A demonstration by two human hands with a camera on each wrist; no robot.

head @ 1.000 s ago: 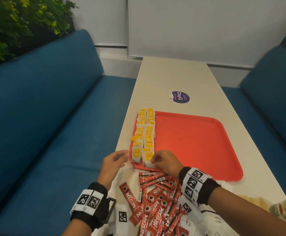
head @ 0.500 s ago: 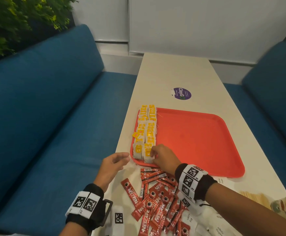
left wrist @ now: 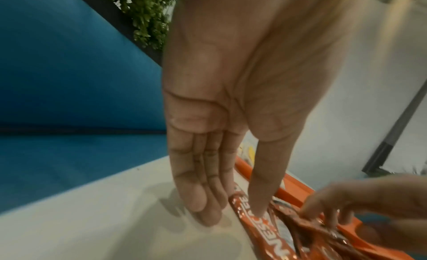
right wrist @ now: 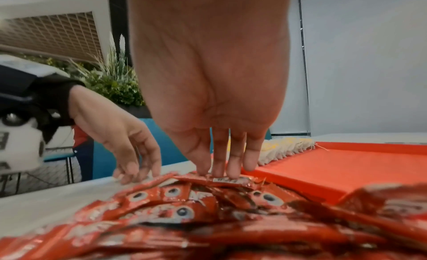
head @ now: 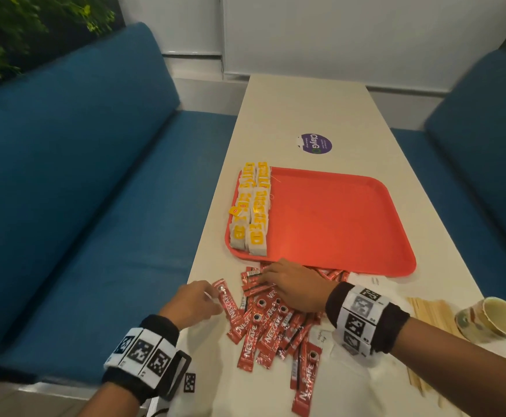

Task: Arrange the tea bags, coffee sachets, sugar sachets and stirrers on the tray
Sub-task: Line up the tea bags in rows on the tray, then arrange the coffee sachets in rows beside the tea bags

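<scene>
Head view: looked forward and down along the table (head: 303, 115) from above the near end, wide enough to take in the whole tray (head: 336, 224), both benches and the far wall. Left wrist view: sat very close behind the left hand (left wrist: 231, 99), faced along the palm to the fingertips and the table edge, with the blue bench at left. Right wrist view: sat low, just over the coffee sachets (right wrist: 184, 209), faced along the right hand (right wrist: 208, 81) toward the tray's near rim. Shared by all three: the sachet pile, the tray's near edge, the tea bags (head: 251, 212). Caught the opposite hand in each wrist view
</scene>
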